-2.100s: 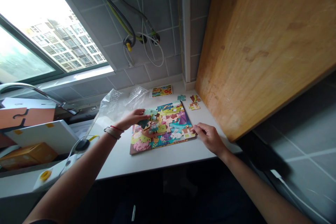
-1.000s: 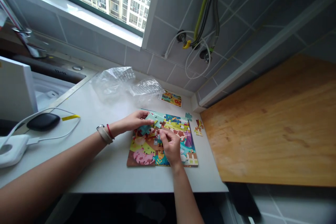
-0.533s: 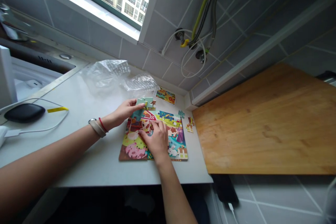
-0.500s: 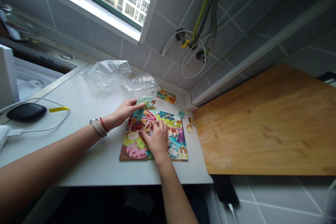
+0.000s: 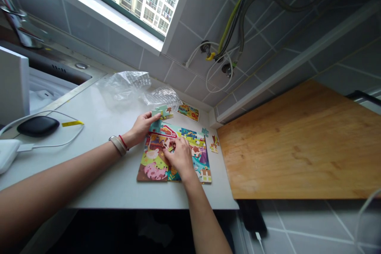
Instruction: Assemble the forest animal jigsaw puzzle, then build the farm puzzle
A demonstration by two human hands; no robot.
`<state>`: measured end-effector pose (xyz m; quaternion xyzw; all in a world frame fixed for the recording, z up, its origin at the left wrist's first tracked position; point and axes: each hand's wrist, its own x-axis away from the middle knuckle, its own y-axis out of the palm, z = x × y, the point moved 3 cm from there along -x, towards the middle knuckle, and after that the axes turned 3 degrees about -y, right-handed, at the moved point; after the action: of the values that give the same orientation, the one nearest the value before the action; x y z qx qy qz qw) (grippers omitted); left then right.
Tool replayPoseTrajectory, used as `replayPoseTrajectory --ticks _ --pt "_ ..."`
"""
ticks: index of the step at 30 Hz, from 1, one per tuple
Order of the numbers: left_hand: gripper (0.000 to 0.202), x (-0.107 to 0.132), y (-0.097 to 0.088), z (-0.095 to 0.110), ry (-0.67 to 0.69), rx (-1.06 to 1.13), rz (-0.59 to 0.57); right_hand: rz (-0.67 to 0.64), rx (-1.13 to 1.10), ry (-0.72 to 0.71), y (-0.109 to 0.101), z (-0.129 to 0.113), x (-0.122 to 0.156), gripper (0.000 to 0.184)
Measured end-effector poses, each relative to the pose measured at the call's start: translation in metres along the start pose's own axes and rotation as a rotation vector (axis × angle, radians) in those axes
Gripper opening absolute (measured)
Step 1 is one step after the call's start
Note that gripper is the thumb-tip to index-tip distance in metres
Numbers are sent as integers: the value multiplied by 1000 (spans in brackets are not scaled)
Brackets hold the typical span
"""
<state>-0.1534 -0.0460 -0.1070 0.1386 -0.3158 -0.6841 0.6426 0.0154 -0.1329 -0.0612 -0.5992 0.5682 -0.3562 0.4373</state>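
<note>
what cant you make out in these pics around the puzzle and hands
All in the head view:
- The middle of the jigsaw puzzle: covered by the right hand.
- The mint-green puzzle pieces: the left hand partly covers them, so their number is unclear.
- The loose pieces: too small to read their pictures.
- The picture card: too small for fine detail.

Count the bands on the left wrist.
2: a wide beige strap band around the wrist above the left hand, and a thin red cord just beside it, nearer that hand. Others may be hidden on the underside of the wrist.
</note>
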Motion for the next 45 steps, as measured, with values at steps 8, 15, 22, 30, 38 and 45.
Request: replayPoseTrajectory --ticks 8,15,22,30,38,45 --pt "43 6 8 2 -132 47 -93 48 -79 -77 -48 65 6 40" --pt "54 9 13 -6 -213 33 -210 -128 39 -154 -96 167 14 42" --pt "50 9 10 -10 -247 -22 -272 -192 19 -306 -87 185 11 42" --pt "46 10 11 -11 -272 -48 -305 -258 39 -278 -80 193 6 47" --pt "50 13 15 -10 -282 -58 -341 -321 38 -280 -71 196 8 41" --pt "50 11 14 -13 -258 -97 -368 -341 14 -217 -73 194 5 33"
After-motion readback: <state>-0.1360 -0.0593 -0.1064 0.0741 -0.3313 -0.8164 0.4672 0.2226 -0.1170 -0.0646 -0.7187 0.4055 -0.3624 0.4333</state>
